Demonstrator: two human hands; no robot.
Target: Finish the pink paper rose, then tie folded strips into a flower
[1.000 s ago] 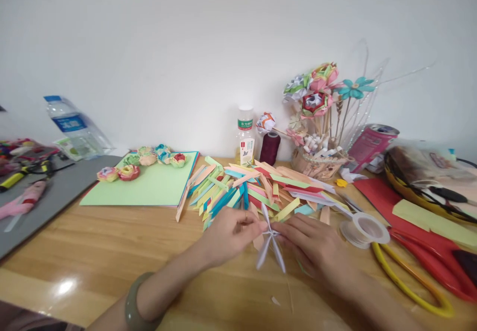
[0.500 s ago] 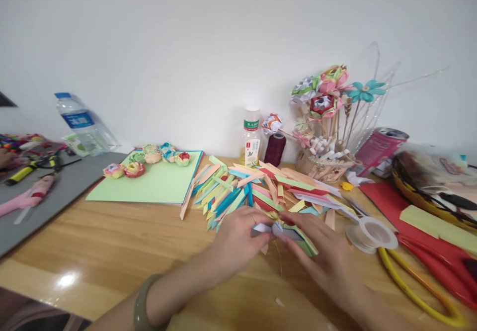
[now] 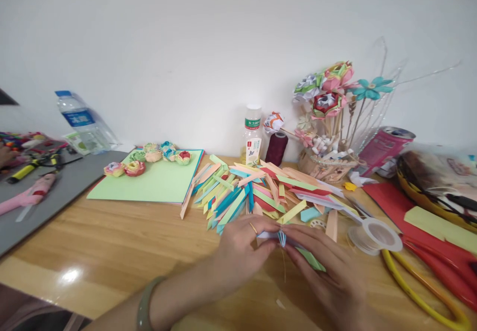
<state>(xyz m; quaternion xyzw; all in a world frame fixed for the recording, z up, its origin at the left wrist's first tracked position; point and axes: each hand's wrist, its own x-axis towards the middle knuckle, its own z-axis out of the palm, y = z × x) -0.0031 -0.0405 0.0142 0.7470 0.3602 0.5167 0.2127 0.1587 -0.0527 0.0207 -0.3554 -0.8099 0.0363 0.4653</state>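
Observation:
Both hands meet low in the middle of the head view over a bundle of folded paper strips [image 3: 282, 238], pale lilac, blue and green. My left hand [image 3: 242, 241] pinches its left end between thumb and fingers. On the other side my right hand [image 3: 324, 256] is closed round the right part, with a green strip end sticking out below the fingers. A thin thread [image 3: 284, 266] hangs from the bundle's middle. Just beyond the hands lies a loose pile of folded coloured paper strips [image 3: 238, 192]. The fingers hide much of the bundle.
To the right are a spool of clear thread [image 3: 376, 236] and red-and-yellow-handled scissors [image 3: 439, 261]. Behind stand a bottle [image 3: 252, 137], a dark thread cone [image 3: 277, 148] and a basket of paper flowers [image 3: 324, 167]. Small paper flowers sit on green paper [image 3: 156, 187]; a pink glue gun [image 3: 33, 194] lies left.
My hands have moved slightly down and closer together at the bundle. Its middle now shows as narrow blue-and-white folds turned toward me. The view has shifted a little.

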